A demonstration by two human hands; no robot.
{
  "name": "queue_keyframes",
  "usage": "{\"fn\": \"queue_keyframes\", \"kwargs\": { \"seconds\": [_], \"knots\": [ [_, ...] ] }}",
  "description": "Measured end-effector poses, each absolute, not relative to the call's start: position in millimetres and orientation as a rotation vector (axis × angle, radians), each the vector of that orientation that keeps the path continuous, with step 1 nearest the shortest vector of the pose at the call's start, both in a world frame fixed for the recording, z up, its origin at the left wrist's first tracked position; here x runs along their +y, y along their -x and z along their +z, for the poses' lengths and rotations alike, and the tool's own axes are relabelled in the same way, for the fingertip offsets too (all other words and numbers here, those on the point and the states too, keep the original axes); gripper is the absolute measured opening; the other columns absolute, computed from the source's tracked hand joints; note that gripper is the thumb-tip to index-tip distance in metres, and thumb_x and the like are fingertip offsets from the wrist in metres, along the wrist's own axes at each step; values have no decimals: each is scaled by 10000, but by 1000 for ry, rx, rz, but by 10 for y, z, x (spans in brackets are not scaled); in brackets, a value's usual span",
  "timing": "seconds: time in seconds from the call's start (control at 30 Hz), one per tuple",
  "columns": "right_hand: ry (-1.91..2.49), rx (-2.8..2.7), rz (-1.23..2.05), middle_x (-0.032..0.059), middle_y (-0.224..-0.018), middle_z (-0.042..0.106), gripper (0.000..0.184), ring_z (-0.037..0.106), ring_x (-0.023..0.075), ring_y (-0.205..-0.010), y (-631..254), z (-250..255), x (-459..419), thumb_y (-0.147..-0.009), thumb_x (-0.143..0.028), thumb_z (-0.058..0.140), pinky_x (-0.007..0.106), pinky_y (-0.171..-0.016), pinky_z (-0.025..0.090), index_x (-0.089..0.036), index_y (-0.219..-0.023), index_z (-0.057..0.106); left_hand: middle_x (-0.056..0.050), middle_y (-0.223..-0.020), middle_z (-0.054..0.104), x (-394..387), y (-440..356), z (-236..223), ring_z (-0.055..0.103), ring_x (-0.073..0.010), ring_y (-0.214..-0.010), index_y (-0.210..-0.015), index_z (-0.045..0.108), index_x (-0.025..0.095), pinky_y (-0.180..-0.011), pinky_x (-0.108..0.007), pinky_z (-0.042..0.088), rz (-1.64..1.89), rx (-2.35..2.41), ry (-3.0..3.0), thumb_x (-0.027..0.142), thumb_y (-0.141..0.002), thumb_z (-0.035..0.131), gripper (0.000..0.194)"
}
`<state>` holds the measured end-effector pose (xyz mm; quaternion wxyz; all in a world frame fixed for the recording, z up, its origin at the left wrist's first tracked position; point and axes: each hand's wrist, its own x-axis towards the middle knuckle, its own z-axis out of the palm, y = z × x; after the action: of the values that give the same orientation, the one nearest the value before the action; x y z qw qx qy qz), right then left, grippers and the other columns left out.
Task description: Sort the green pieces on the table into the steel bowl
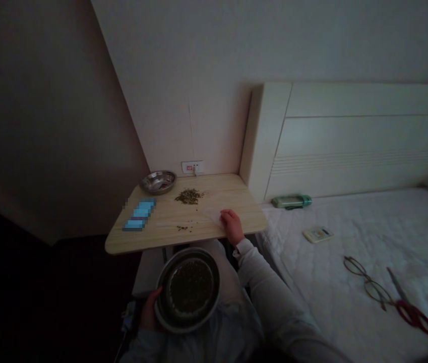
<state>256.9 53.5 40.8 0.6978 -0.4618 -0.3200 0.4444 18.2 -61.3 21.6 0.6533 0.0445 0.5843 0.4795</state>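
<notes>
My left hand (pixel 150 308) grips the rim of a round metal bowl (pixel 217 290), which rests over my lap and contains a layer of small dark grains (pixel 191 285). Over the right part of a small wooden table (pixel 161 239), my right hand (pixel 232 226) has its fingers drawn together. A faint, pale, see-through patch (pixel 212 215) lies by those fingertips; what it is, and whether they pinch it, I cannot make out. A heap of greenish-brown grains (pixel 189 196) sits toward the table's back, with a few loose grains (pixel 184 228) scattered closer to me.
On the table's left are a shallow steel bowl (pixel 158 182) and a phone (pixel 140 214) with a blurred screen. A wall socket (pixel 192 167) is behind. The bed (pixel 308 272) at right bears a green bottle (pixel 292 201), a pale phone-like object (pixel 318 234), glasses (pixel 367 278) and red-handled scissors (pixel 412 313).
</notes>
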Motion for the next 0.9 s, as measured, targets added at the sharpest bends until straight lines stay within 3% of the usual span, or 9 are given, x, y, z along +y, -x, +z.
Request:
{"fn": "queue_keyframes", "kwargs": {
  "seconds": [0.5, 0.7, 0.9],
  "knots": [
    [996, -621, 1073, -65, -522, 444, 106, 385, 56, -488, -2575, 441, 479, -570, -214, 519, 185, -470, 276, -182, -670, 513, -29, -430, 591, -476, -293, 306, 594, -188, -725, -403, 525, 179, -753, -321, 422, 1099, 1438, -27, 58, -640, 416, 287],
    [1002, -624, 1083, -59, -522, 435, 86, 382, 60, -487, -2574, 474, 455, -575, -202, 517, 186, -458, 270, -180, -657, 505, -71, -552, 643, -466, -306, 261, 583, -231, -788, -516, 577, 150, -733, -382, 434, 1036, 1319, 35, 125, -619, 456, 161],
    [1077, -680, 1066, -55, -533, 437, 94, 388, 78, -488, -2566, 490, 444, -597, -251, 502, 203, -465, 290, -197, -672, 482, -69, -508, 633, -435, -251, 206, 585, -243, -782, -529, 589, 141, -736, -396, 434, 1032, 1294, 63, 120, -614, 467, 150]
  ]
}}
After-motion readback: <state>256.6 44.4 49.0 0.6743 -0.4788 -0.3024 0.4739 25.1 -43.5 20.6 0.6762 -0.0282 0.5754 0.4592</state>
